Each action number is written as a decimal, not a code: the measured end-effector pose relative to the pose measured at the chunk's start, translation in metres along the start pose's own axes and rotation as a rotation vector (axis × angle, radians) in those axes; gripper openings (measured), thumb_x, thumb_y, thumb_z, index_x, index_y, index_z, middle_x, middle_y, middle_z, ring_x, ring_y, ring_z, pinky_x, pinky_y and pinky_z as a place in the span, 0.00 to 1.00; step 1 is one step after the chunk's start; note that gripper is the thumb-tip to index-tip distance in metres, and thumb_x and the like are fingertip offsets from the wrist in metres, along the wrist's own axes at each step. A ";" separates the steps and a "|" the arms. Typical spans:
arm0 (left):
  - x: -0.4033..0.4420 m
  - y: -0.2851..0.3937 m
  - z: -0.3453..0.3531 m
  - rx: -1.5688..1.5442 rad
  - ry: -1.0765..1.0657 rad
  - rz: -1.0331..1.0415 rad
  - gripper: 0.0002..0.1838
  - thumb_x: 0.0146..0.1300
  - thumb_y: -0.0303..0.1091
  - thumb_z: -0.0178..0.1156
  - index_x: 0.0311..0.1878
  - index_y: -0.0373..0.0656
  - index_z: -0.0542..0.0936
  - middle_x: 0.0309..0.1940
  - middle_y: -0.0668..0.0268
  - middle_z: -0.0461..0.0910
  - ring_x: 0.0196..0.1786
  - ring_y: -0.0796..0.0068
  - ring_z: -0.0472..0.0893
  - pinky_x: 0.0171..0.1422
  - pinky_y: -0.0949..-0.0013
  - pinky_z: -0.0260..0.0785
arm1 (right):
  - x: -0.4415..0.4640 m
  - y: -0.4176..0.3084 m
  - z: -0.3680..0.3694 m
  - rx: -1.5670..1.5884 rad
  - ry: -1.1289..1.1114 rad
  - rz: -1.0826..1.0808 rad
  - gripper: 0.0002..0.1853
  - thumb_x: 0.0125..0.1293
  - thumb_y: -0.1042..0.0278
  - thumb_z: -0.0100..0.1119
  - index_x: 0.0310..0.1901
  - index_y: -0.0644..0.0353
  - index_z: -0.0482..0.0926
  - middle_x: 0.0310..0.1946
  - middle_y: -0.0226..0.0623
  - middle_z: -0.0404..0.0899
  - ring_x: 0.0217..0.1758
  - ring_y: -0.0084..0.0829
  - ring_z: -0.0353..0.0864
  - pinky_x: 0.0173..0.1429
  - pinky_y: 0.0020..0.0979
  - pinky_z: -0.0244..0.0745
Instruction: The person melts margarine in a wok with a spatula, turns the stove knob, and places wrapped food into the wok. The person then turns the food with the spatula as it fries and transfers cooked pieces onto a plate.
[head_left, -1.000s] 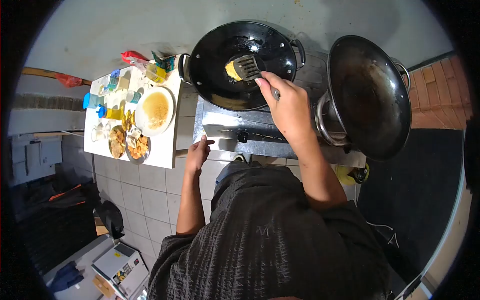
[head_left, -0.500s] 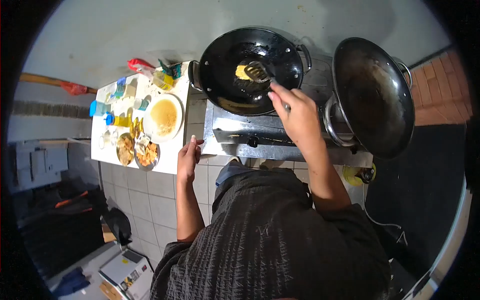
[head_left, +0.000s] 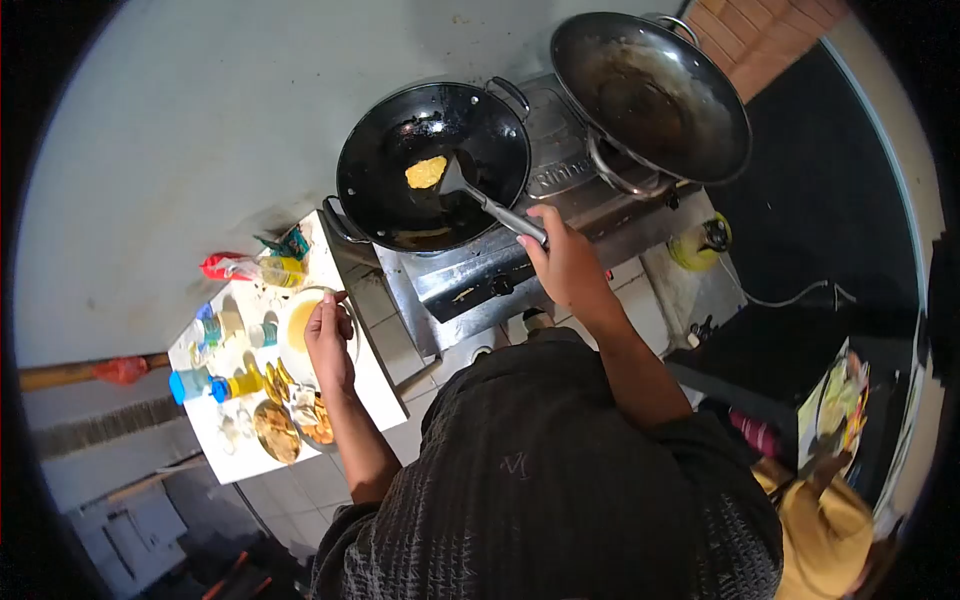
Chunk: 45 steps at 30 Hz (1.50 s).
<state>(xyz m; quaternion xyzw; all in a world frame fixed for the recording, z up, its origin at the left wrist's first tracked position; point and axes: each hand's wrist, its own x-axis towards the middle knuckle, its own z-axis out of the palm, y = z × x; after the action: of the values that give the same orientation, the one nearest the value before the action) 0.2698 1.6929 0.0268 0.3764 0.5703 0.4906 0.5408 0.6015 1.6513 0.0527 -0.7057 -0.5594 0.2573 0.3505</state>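
Observation:
My right hand (head_left: 568, 262) is closed around the grey handle of a spatula (head_left: 478, 192). The spatula's dark blade lies inside a black wok (head_left: 383, 205), right beside a small yellow fried piece of food (head_left: 427, 172). Oil glistens at the wok's bottom. My left hand (head_left: 330, 342) is over a white plate (head_left: 352, 318) holding yellowish liquid, hiding part of it. Its fingers are curled in, with nothing visible in them; whether they touch the plate I cannot tell.
A second wok (head_left: 650, 100) rests tilted on the right of the stove (head_left: 470, 290). The white table (head_left: 375, 390) bears bottles (head_left: 238, 386), a bowl of food (head_left: 277, 432) and packets (head_left: 283, 270). A person in yellow (head_left: 825, 530) is at the lower right.
My view has turned. My left hand has moved from beside the table to over the plate. The spatula blade, over the food before, now lies to its right, leaving the food in full view.

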 end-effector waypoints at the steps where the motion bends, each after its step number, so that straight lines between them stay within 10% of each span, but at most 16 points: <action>1: 0.003 0.000 -0.005 0.009 -0.021 -0.008 0.19 0.73 0.43 0.54 0.43 0.33 0.80 0.19 0.79 0.62 0.21 0.89 0.56 0.25 0.79 0.46 | -0.005 0.000 0.006 0.000 0.018 0.015 0.18 0.67 0.63 0.58 0.55 0.58 0.68 0.38 0.54 0.81 0.42 0.56 0.81 0.45 0.47 0.74; 26: 0.002 -0.007 -0.060 0.038 -0.094 -0.103 0.15 0.71 0.40 0.56 0.43 0.35 0.81 0.19 0.79 0.64 0.22 0.88 0.59 0.27 0.79 0.50 | -0.006 -0.006 0.053 -0.075 0.159 0.132 0.21 0.64 0.58 0.61 0.54 0.61 0.79 0.40 0.53 0.82 0.40 0.49 0.84 0.48 0.41 0.76; 32: -0.004 -0.006 -0.056 0.011 -0.027 -0.073 0.14 0.71 0.39 0.57 0.43 0.36 0.81 0.19 0.79 0.64 0.23 0.88 0.59 0.27 0.80 0.50 | 0.021 -0.030 0.040 0.118 0.431 -0.265 0.10 0.57 0.71 0.67 0.41 0.60 0.86 0.30 0.44 0.85 0.24 0.31 0.84 0.30 0.29 0.77; 45: -0.019 0.006 -0.040 -0.068 0.148 -0.022 0.14 0.71 0.39 0.56 0.43 0.35 0.80 0.20 0.79 0.63 0.23 0.88 0.58 0.27 0.80 0.49 | 0.139 -0.055 0.043 0.090 0.146 -0.676 0.12 0.57 0.60 0.72 0.33 0.61 0.84 0.29 0.37 0.77 0.29 0.36 0.81 0.34 0.31 0.75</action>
<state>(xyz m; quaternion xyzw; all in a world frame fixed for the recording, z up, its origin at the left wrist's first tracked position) 0.2327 1.6697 0.0342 0.3142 0.5960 0.5300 0.5150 0.5689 1.8017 0.0727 -0.4810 -0.7229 0.1001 0.4858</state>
